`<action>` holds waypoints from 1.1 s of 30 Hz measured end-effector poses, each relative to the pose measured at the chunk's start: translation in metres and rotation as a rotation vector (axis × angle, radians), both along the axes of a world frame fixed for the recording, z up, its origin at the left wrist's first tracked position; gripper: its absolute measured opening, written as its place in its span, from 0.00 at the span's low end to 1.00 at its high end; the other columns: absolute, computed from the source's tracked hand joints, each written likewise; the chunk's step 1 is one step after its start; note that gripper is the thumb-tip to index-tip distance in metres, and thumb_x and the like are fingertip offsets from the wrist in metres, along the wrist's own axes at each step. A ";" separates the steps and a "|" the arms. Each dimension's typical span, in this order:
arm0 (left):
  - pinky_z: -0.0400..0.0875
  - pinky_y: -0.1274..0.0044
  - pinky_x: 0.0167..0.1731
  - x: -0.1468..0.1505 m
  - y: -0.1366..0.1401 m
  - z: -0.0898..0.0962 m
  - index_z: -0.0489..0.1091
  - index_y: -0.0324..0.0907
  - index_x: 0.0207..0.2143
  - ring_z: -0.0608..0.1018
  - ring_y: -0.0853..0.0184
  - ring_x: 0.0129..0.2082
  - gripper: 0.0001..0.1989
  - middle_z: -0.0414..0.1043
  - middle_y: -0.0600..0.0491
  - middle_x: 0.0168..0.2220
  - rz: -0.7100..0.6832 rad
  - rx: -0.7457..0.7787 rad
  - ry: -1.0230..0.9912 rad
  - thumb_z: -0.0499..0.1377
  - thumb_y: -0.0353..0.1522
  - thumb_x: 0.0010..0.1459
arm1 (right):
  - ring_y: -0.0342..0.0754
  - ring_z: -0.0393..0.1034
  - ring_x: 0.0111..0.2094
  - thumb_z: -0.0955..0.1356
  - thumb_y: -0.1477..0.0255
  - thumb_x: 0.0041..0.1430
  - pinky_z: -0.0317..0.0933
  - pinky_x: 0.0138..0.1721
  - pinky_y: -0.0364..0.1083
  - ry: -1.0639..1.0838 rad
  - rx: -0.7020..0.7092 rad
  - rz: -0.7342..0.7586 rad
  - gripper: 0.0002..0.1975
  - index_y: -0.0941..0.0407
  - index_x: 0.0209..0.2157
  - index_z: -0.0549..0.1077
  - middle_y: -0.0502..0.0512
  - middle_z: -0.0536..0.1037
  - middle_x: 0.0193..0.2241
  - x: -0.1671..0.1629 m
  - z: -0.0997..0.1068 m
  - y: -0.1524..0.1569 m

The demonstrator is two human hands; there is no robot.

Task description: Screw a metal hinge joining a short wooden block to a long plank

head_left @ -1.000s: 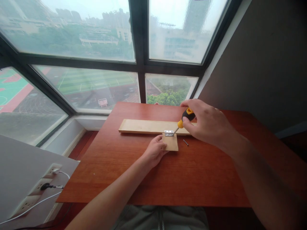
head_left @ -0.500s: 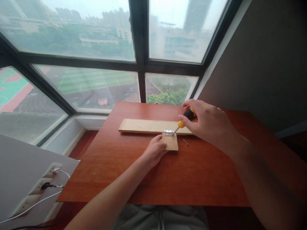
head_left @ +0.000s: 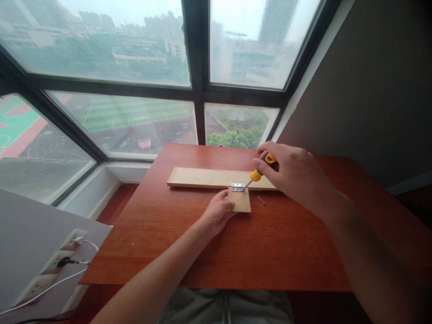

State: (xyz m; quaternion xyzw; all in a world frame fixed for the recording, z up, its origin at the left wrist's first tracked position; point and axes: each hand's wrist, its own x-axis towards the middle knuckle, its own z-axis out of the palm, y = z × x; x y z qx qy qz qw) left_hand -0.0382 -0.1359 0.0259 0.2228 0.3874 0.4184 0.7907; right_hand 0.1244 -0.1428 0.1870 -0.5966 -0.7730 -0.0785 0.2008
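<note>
My left hand grips a small square wooden board by its left edge, thumb on top. A silver metal hinge lies across the board's far edge, reaching over the long plank behind it. My right hand is closed around the black and yellow handle of a screwdriver. Its shaft slants down to the left, and the tip meets the right side of the hinge. Whether a screw sits under the tip is too small to tell. To the right of the small board lies a loose screw.
All of this rests on a reddish-brown wooden table. Large windows with dark frames rise behind it. On the low wall at left are power sockets with plugs and cables. The table's front edge runs close to my lap.
The screwdriver handle has turned within my right hand, showing more yellow now, and my right thumb has shifted slightly. My left hand, the board and the hinge stay in place.
</note>
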 end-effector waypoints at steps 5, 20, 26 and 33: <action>0.75 0.76 0.34 0.000 0.000 0.000 0.70 0.37 0.40 0.78 0.66 0.34 0.22 0.76 0.48 0.38 0.000 0.006 -0.012 0.57 0.16 0.39 | 0.50 0.73 0.36 0.65 0.73 0.54 0.60 0.33 0.46 0.033 0.006 0.066 0.17 0.53 0.47 0.71 0.55 0.79 0.43 0.001 -0.001 -0.002; 0.75 0.76 0.34 0.000 0.000 0.001 0.71 0.37 0.39 0.79 0.66 0.35 0.22 0.76 0.47 0.38 -0.005 0.003 -0.022 0.58 0.17 0.39 | 0.50 0.74 0.36 0.66 0.71 0.55 0.60 0.32 0.46 0.021 0.019 0.051 0.17 0.53 0.48 0.70 0.54 0.79 0.44 0.000 -0.002 -0.004; 0.76 0.76 0.35 0.000 0.000 0.002 0.71 0.37 0.40 0.79 0.66 0.34 0.21 0.77 0.47 0.38 0.000 -0.001 -0.016 0.58 0.17 0.40 | 0.51 0.74 0.34 0.64 0.64 0.61 0.60 0.31 0.47 0.002 -0.001 0.001 0.12 0.53 0.45 0.71 0.54 0.80 0.38 -0.001 0.000 -0.001; 0.76 0.76 0.36 0.000 -0.001 0.002 0.71 0.36 0.40 0.79 0.66 0.35 0.21 0.77 0.46 0.38 -0.008 -0.005 -0.035 0.58 0.17 0.40 | 0.52 0.74 0.37 0.65 0.72 0.55 0.62 0.34 0.47 0.033 0.019 0.072 0.19 0.53 0.49 0.69 0.56 0.78 0.45 0.000 -0.001 -0.003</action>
